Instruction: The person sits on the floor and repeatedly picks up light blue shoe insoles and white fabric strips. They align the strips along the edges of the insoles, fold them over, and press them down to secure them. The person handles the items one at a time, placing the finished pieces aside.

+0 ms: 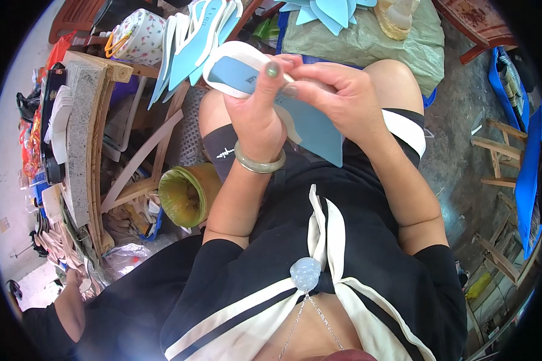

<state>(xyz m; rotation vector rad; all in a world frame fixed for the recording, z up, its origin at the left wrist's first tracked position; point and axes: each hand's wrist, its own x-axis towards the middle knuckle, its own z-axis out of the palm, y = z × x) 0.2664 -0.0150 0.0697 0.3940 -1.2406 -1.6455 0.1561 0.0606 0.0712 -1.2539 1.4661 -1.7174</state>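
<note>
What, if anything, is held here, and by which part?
A blue and white insole, held near its middle by left hand and right hand.

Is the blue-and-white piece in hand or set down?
In hand: the left hand and right hand both grip the blue-and-white piece, thumbs on top.

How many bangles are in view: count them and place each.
1: a pale bangle circles the wrist of the left hand, which holds a blue-and-white insole. The right hand has a bare wrist. More may be hidden on the co-worker.
</note>
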